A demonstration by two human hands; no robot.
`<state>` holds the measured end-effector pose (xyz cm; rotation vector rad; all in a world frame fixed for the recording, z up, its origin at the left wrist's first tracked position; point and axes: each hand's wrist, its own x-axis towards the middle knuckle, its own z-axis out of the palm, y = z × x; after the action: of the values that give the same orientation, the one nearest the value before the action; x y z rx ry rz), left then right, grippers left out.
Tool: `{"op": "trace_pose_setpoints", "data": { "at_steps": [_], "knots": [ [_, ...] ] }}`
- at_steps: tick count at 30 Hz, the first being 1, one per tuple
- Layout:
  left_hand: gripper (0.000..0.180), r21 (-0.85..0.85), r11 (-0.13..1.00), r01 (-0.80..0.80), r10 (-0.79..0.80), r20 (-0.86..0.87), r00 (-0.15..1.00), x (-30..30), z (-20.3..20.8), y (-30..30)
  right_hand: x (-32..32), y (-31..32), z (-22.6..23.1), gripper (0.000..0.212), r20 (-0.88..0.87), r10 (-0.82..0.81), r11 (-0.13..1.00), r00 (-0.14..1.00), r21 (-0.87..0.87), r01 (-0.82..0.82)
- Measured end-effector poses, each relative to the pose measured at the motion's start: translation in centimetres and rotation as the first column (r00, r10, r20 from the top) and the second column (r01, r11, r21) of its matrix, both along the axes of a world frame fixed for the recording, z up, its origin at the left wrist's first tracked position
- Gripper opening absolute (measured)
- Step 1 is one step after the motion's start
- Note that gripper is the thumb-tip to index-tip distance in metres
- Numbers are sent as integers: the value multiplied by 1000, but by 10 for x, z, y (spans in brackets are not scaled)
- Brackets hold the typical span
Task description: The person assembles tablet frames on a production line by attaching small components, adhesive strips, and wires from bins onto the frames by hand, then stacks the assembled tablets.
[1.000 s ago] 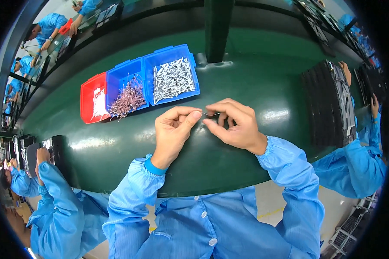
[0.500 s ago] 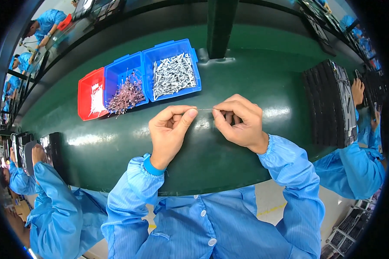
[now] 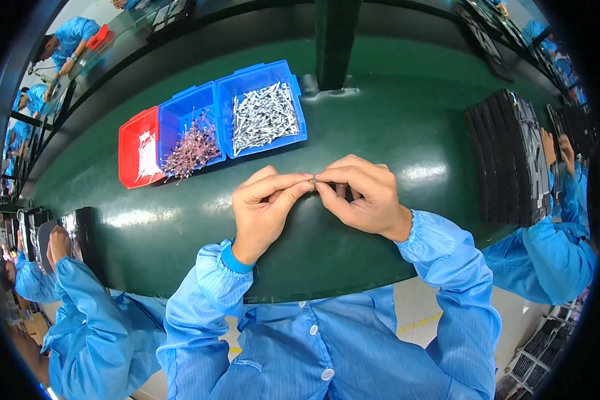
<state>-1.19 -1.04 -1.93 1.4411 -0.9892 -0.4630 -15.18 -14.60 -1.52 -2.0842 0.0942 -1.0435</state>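
My left hand [image 3: 265,212] and my right hand [image 3: 368,199] meet fingertip to fingertip above the green table [image 3: 200,247]. Each pinches thumb against forefinger. Between the tips shows a sliver of a thin wire-like piece [image 3: 313,180]; most of it is covered by my fingers, and its exact kind is too small to tell. Beyond my hands stand three joined bins. The red bin [image 3: 128,155] holds white slender pieces [image 3: 147,157]. Pinkish-brown parts with thin wire leads [image 3: 192,147] fill the middle blue bin [image 3: 170,112]. Silvery-white short rods [image 3: 265,115] lie in the right blue bin [image 3: 250,73].
A dark post [image 3: 333,47] rises from the table behind the bins. Stacked black panels [image 3: 507,160] stand at the right, and more black slabs [image 3: 80,233] at the left. Co-workers in blue sleeves [image 3: 90,313] sit on both sides.
The gap between my fingertips, where a thin wire showed, has closed. My right hand has moved slightly left and my left hand slightly right. A co-worker's hand at the right has shifted.
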Motion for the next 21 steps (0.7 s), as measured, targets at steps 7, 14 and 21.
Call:
{"op": "trace_pose_setpoints", "data": {
  "at_steps": [7,14,21],
  "knots": [
    [19,-65,998,-12,25,206,978,0,5,-1,0,-1,2,17,6,5,1000,1000,-2,-5],
    [23,101,994,34,-38,42,998,-1,9,2,-1,1,0,17,10,-7,999,1000,52,7],
    [20,-41,975,219,-213,-453,866,0,5,1,0,4,0,17,25,-16,997,1000,82,14]
  ]
}}
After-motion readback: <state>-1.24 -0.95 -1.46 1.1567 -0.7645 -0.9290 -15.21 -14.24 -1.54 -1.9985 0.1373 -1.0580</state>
